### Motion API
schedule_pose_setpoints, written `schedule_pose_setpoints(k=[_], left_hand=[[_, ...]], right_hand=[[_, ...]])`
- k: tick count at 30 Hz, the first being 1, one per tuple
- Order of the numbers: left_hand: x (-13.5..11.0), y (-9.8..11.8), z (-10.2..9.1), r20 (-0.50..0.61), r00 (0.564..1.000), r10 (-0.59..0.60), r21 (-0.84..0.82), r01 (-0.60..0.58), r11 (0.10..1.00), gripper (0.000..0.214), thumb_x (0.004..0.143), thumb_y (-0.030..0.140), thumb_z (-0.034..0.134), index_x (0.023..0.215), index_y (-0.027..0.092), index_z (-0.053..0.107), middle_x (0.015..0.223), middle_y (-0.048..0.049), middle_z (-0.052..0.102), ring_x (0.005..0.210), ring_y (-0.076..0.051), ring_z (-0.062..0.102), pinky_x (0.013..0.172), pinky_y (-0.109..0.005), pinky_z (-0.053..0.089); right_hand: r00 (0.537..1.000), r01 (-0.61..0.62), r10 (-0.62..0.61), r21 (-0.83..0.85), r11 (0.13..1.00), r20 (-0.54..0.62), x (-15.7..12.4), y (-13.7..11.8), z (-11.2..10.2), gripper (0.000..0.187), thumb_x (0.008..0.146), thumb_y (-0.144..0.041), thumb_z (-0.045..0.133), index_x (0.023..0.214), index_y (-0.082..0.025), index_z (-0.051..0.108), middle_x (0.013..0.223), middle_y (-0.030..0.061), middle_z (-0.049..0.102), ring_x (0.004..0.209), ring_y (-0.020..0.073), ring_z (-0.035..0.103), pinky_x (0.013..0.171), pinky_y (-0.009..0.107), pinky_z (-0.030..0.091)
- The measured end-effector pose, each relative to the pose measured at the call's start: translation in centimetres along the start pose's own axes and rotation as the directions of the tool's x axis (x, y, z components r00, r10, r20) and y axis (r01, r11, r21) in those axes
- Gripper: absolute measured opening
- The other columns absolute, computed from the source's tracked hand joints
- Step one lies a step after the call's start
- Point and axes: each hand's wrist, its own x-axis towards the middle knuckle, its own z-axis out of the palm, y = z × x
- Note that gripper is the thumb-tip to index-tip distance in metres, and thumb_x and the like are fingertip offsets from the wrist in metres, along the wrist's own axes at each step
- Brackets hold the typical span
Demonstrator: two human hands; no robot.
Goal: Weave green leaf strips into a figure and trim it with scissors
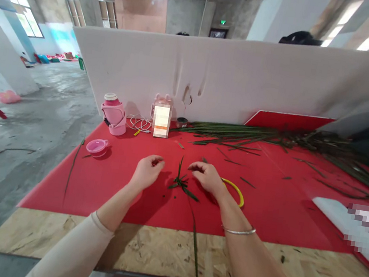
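Observation:
A small knotted figure of green leaf strips [180,183] lies on the red table covering between my hands, its ends sticking out several ways. My left hand [147,171] hovers left of it, fingers loosely curled and apart from the thumb, with nothing visible in them. On the other side, my right hand [205,177] points inward with fingers bent and slightly apart, also holding nothing that I can see. A long narrow leaf strip [194,237] runs from near the figure over the table's front edge. Partly behind my right wrist is a yellow ring [237,192].
A pink cup [97,147] and pink flask [114,116] stand at the left. Behind are a pink phone-like device [162,116], a white cable [138,123] and a small dark tin [181,123]. Long green leaves [240,133] are piled back right. A white object [338,221] lies right.

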Motion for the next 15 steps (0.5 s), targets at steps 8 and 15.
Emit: schedule_pose_setpoints(k=[8, 15], left_hand=[[-1.5, 0.8, 3.9, 0.213, 0.974, 0.078, 0.016, -0.083, 0.996, 0.035, 0.074, 0.043, 0.054, 0.058, 0.013, 0.062, 0.046, 0.0039, 0.042, 0.046, -0.009, 0.034, 0.047, -0.023, 0.023], [-1.3, -0.6, 3.7, 0.132, 0.991, 0.013, -0.115, 0.003, 0.993, 0.034, 0.077, 0.043, 0.051, 0.076, 0.013, 0.068, 0.054, 0.0028, 0.049, 0.051, -0.009, 0.04, 0.049, -0.021, 0.029]], right_hand=[[0.997, 0.042, -0.051, 0.123, 0.992, 0.066, -0.1, -1.1, 2.3, 0.026, 0.075, -0.038, 0.056, 0.078, -0.014, 0.066, 0.07, 0.0017, 0.065, 0.067, 0.0148, 0.056, 0.067, 0.026, 0.043], [0.996, -0.071, 0.048, 0.361, 0.93, 0.07, -0.4, -1.3, 2.3, 0.026, 0.072, -0.042, 0.061, 0.075, -0.016, 0.063, 0.055, -0.0044, 0.053, 0.05, 0.0083, 0.044, 0.05, 0.021, 0.032]])
